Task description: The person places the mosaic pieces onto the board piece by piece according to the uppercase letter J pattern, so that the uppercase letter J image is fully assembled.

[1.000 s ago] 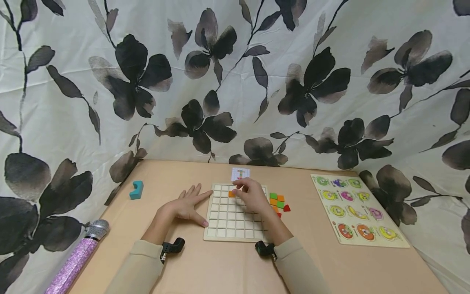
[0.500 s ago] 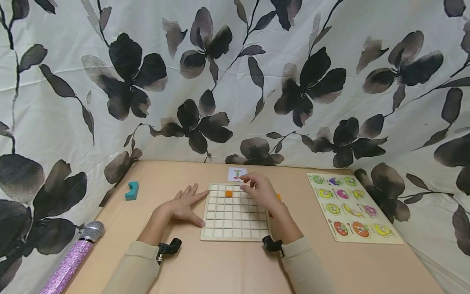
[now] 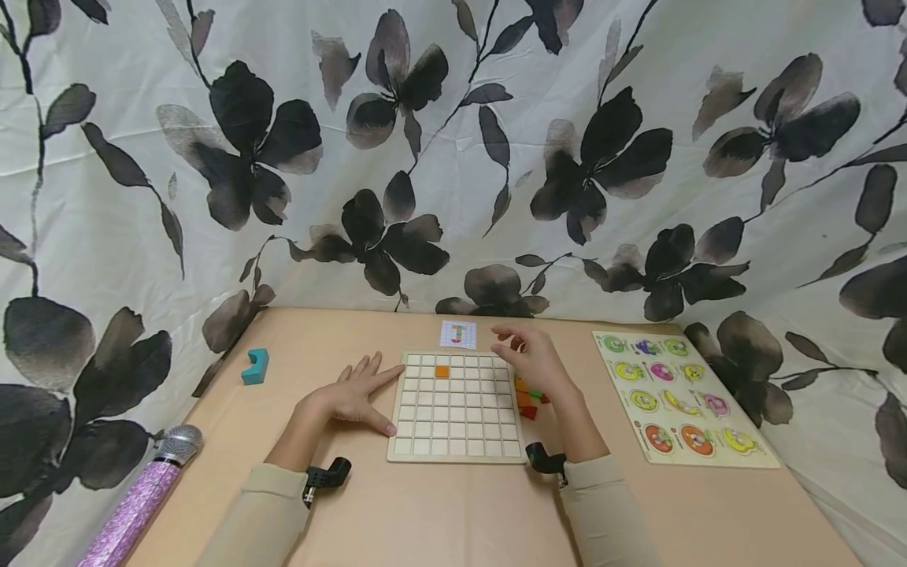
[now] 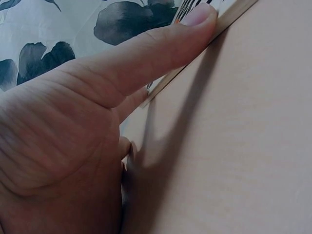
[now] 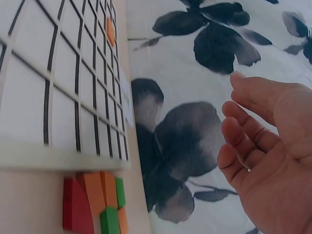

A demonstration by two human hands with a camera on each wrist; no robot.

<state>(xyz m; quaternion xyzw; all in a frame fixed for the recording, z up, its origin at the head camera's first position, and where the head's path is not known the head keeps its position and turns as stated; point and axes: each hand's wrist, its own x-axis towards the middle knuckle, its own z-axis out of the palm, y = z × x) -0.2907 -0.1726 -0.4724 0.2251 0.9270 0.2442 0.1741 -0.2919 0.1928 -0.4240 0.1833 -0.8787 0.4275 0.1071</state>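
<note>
Stretching out on all sides of the white grid board (image 3: 459, 429), a tan tabletop (image 3: 425, 512) meets a pale cloth (image 3: 489, 189) that hangs beyond the board and down both sides, printed with large dark-grey flowers and leafy stems and faintly creased. An orange square (image 3: 442, 372) sits in one cell of the board, near its far edge. At the board's left edge the left hand (image 3: 350, 400) lies with fingers straight and spread, grasping nothing, its thumb and index finger touching the rim and casting a soft shadow on the tabletop. Above the board's far right corner hangs the right hand (image 3: 533, 358), its fingers loosely bent and released. Red, orange and green blocks (image 3: 527, 400) cluster just beside the board's right edge, partly hidden by that hand. A small pattern card (image 3: 457, 334) lies just beyond the board, a sheet of fruit pictures (image 3: 673, 398) well to its right, a teal block (image 3: 255, 367) well to its left, and a glittery purple microphone (image 3: 135, 516) farther left and nearer.
</note>
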